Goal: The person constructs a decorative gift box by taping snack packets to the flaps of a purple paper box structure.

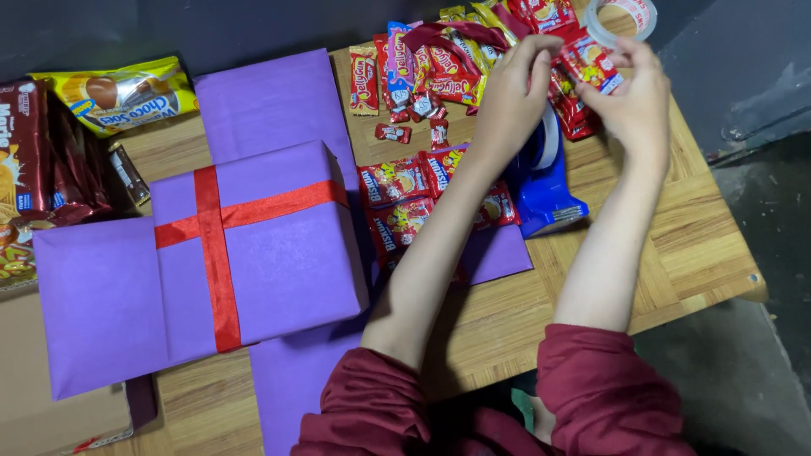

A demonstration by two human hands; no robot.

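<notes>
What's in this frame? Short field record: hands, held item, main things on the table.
left hand: pinching the small red snack packet
right hand: gripping the same packet's other end
small red snack packet: held above the table
purple wrapped box: red ribbon crossed on top
blue tape dispenser: beneath the hands
snack pile: far edge
wooden table: bears everything

Even, fairly bright overhead light falls on the pale wooden tabletop (676, 228); the surrounding floor stays dim. Forearms cast soft shadows. Shiny yellow foil snack packet (127, 93) shows glare. Focus is sharp, with slight blur at the fingers.
</notes>
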